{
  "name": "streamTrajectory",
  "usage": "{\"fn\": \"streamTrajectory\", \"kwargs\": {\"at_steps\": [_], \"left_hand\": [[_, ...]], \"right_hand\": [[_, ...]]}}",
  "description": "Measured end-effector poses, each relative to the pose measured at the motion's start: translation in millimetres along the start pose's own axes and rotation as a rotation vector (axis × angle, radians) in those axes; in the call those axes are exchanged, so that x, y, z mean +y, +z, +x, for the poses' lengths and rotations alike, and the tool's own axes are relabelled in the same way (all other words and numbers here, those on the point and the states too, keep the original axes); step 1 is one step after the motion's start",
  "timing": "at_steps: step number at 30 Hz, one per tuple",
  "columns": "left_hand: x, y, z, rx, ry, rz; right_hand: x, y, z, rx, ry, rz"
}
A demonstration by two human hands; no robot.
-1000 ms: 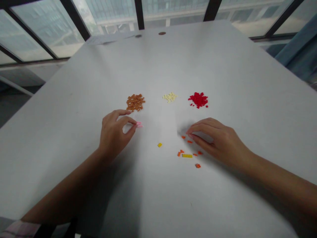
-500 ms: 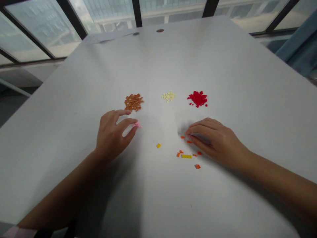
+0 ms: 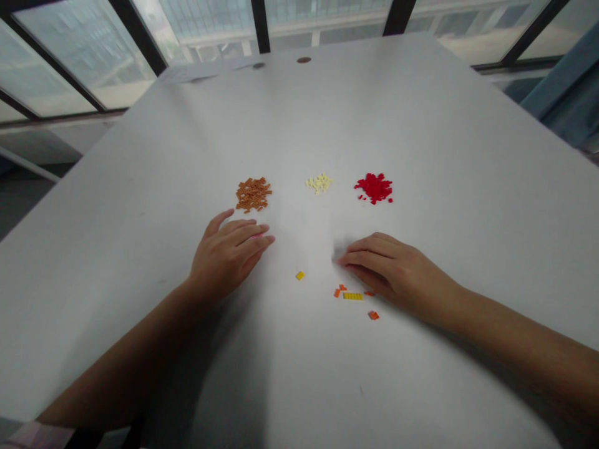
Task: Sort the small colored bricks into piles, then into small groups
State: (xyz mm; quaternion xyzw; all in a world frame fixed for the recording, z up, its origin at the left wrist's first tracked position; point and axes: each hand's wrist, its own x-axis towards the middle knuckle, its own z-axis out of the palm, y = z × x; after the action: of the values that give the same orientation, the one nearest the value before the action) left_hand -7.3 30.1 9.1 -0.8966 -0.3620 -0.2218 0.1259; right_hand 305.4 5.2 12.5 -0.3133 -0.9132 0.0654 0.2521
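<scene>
Pink pieces point(image 3: 256, 236): mostly covered by left hand point(image 3: 227, 252); count indeterminable. Right hand point(image 3: 395, 269): grip between fingertips hidden. Sleeve point(image 3: 51, 434): cut by bottom edge. Cream pieces point(image 3: 319, 183): individually too small to count.

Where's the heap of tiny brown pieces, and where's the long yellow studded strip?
Heap of tiny brown pieces point(image 3: 253, 194): head view, middle of the heap.
Long yellow studded strip point(image 3: 352, 296): head view, its top.

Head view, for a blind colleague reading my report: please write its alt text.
A person's left hand partly covers something pink on a white table; the right hand is near orange pieces and a yellow strip. Beyond lie a brown pile, cream pile and red pile.
</scene>
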Motion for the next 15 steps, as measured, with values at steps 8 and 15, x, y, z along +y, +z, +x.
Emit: {"fn": "streamTrajectory", "kwargs": {"at_steps": [8, 15], "left_hand": [[-0.7, -0.8, -1.1, -0.013, -0.02, 0.009], [1.5, -1.8, -2.3, 0.013, -0.035, 0.027]], "right_hand": [[1.2, -0.9, -3.2, 0.001, 0.033, 0.025], [7.8, -6.9, 12.0, 0.074, 0.158, 0.025]]}}
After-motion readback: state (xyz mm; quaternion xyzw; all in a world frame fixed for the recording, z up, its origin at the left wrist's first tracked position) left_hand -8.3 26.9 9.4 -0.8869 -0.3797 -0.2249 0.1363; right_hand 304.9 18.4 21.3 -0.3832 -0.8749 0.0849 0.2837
